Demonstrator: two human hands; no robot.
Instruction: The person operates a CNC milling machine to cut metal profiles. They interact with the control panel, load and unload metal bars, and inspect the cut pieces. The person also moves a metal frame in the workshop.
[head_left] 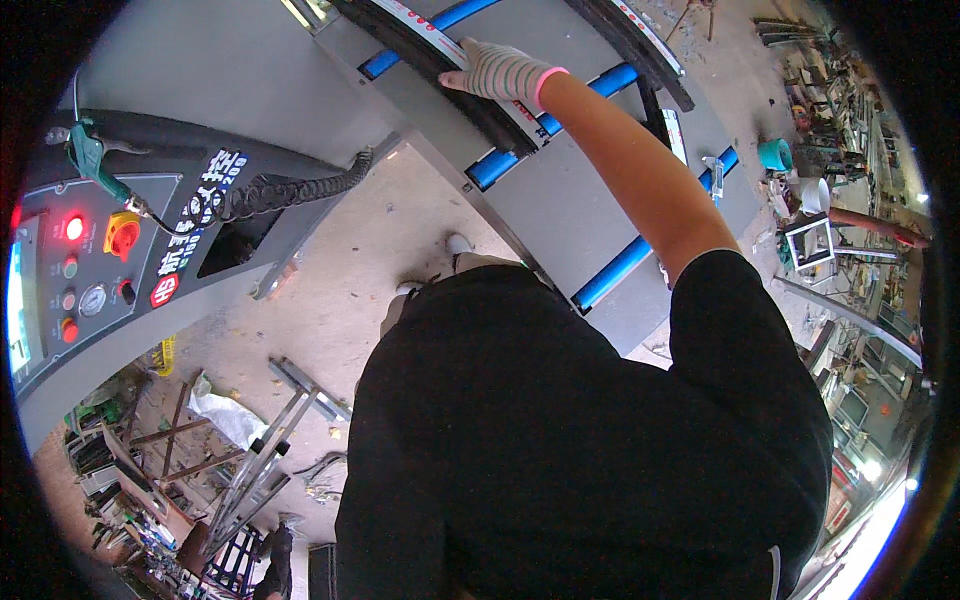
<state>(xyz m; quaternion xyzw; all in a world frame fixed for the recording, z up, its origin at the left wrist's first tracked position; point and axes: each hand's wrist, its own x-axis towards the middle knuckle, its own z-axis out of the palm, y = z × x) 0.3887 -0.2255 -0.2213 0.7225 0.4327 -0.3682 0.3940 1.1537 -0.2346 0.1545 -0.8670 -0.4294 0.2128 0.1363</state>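
Note:
My right hand (500, 74), in a striped knit glove with a pink cuff, reaches across to a long black profile bar (484, 115) with white printed film along its top. The thumb lies on the near side of the bar, and the fingers go over it, their tips partly hidden. The bar rests across blue rollers (494, 168) on a grey machine table (560, 222). Farther right, a second black profile bar (640, 55) with similar film lies on the same table. My left hand is out of sight.
At left stands a control panel (100, 255) with a lit red lamp, an orange rotary switch and a gauge. A green air gun (90, 155) hangs there on a coiled black hose (300, 190). Metal frames (265, 455) and scrap lie lower left; a teal bucket (775, 154) stands right.

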